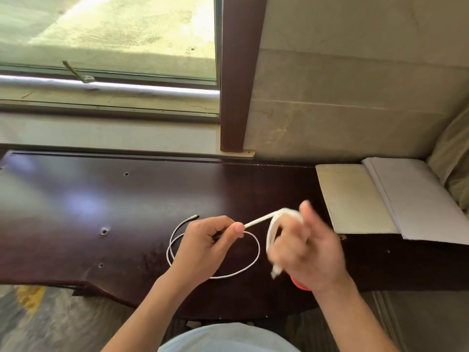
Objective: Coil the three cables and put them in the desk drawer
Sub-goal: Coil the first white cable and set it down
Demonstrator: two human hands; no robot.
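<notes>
A thin white cable [255,260] lies in loose loops on the dark wooden desk [101,204], its plug end pointing to the far left. My left hand [205,246] pinches a stretch of this cable between thumb and forefinger. My right hand [308,252], blurred by motion, has several turns of the same cable wound around its fingers, and one plug end hangs down near the palm. A taut length of cable runs between the two hands. Something orange [300,284] shows under my right wrist. No other cable and no drawer are visible.
A cream pad [355,199] and white sheets of paper [416,199] lie at the desk's right end. A window sill and a brown post [238,97] stand behind the desk. Small holes dot the desk's left half. The desk's front edge curves near my body.
</notes>
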